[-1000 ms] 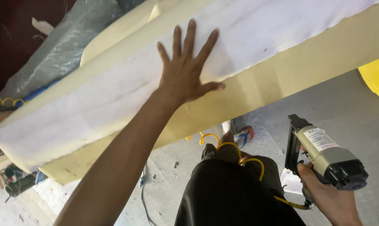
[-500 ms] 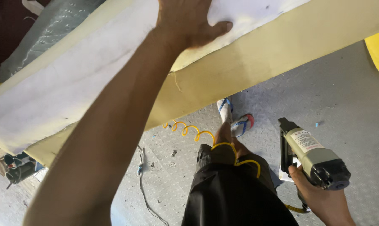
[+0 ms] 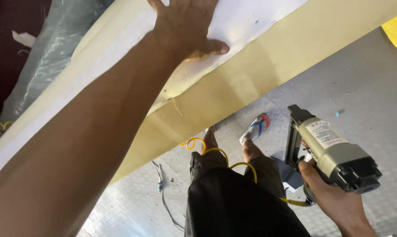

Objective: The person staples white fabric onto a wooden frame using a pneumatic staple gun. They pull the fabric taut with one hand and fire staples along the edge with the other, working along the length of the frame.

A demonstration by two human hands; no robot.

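Grey chequer-plate flooring (image 3: 365,101) spreads beneath a long upholstered panel (image 3: 251,74) that slants across the top of the view from the head camera. A worker's left hand (image 3: 187,26) lies flat on the panel's white padding (image 3: 251,19), palm down, thumb stretched out along the edge where the padding meets the tan fabric face; its fingertips run out of view at the top. Lower right, the right hand (image 3: 334,197) is wrapped around the grip of a pneumatic staple gun (image 3: 334,151), held off the panel and above the floor, nose pointing up towards the panel's lower edge. A yellow coiled air hose (image 3: 227,153) loops from the gun across the worker's dark trousers (image 3: 233,202). One foot wears a blue-strapped sandal (image 3: 254,128) on the floor. Clear plastic sheeting (image 3: 49,61) lies beyond the panel's far edge, at upper left.
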